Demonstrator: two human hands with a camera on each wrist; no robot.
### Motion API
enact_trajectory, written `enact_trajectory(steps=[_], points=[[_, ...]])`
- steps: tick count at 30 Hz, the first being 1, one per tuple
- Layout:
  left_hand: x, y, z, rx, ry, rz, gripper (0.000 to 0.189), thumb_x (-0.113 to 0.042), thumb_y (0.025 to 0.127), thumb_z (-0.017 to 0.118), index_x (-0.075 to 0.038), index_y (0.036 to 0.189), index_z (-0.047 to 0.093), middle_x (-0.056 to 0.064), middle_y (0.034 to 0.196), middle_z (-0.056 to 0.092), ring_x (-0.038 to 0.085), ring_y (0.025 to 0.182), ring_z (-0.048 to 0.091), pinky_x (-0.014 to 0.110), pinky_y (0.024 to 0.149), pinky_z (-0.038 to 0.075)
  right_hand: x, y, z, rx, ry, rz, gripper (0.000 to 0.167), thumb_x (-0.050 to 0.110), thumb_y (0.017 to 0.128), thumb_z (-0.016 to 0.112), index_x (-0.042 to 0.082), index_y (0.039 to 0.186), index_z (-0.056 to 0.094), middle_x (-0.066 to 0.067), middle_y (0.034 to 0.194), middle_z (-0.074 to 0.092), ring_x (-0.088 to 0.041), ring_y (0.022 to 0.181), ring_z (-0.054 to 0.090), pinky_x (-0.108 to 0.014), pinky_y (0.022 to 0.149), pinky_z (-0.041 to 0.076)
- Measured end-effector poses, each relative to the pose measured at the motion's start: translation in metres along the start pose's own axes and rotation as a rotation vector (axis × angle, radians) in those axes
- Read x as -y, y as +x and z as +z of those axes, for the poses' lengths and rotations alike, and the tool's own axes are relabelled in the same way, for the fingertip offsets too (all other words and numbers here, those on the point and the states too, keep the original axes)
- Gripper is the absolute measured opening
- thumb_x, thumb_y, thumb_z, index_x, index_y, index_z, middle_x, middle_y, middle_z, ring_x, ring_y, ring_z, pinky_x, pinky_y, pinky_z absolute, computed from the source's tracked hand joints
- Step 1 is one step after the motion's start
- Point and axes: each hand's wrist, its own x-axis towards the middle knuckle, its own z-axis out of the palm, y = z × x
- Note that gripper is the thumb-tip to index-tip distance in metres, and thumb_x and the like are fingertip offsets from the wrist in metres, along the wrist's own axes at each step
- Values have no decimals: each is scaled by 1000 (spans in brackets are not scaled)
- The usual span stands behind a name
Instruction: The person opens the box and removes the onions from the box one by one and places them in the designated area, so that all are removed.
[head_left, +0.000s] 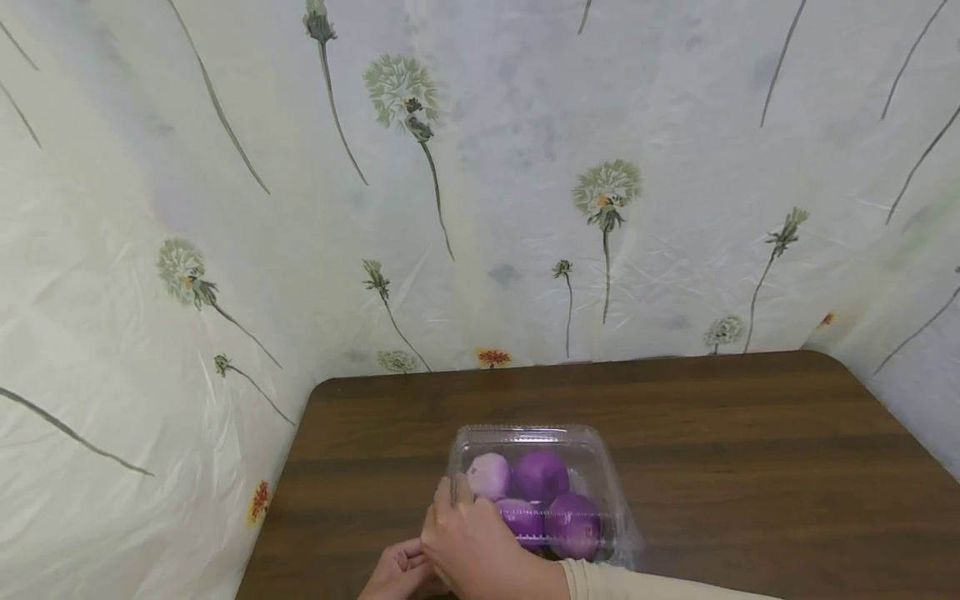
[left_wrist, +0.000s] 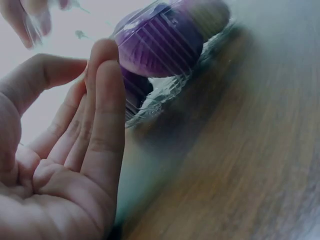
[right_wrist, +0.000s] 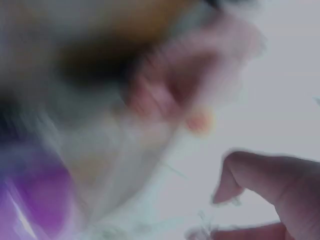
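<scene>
Head view: a clear box (head_left: 528, 433) of round purple things (head_left: 542, 477) sits on a table (head_left: 750, 475). Thumb to fingertips, the left hand (head_left: 399, 571) pinches its near-left edge; the right hand (head_left: 480, 537) grips its left side.

Wears a long sleeve (head_left: 645, 584) in pale cream, plain and slightly wrinkled near its edge, reaching down to a bare right hand (head_left: 482, 537). Has a bare left hand (head_left: 397, 572) as well, with fine creases across the palm (left_wrist: 75, 192) and along the fingers (left_wrist: 103, 135).
</scene>
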Motion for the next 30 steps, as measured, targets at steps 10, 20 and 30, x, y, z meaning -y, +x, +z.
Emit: enact_trajectory(steps=[10,20,30], points=[[-1,-4,4,-30,3,-106,12,-17,97,70,-12,108,73,-6,93,79,8,85,76,21,79,63,-28,14,-19,153,266,58,33,38,79,78,19,67,54,9,66,48,-3,59,50,-16,45,42],[-3,-4,9,-18,4,-108,3,-14,96,71,-12,99,71,-5,89,78,7,84,76,21,78,64,-82,0,-10,56,684,186,42,45,93,76,11,118,70,-1,108,77,-11,79,72,-26,67,63],[-2,-1,8,42,-28,-48,5,-11,96,71,-16,97,70,-8,90,79,4,86,76,20,80,63,-141,-34,-2,-34,742,299,39,43,92,77,19,122,73,6,116,78,-11,101,76,-34,82,65]])
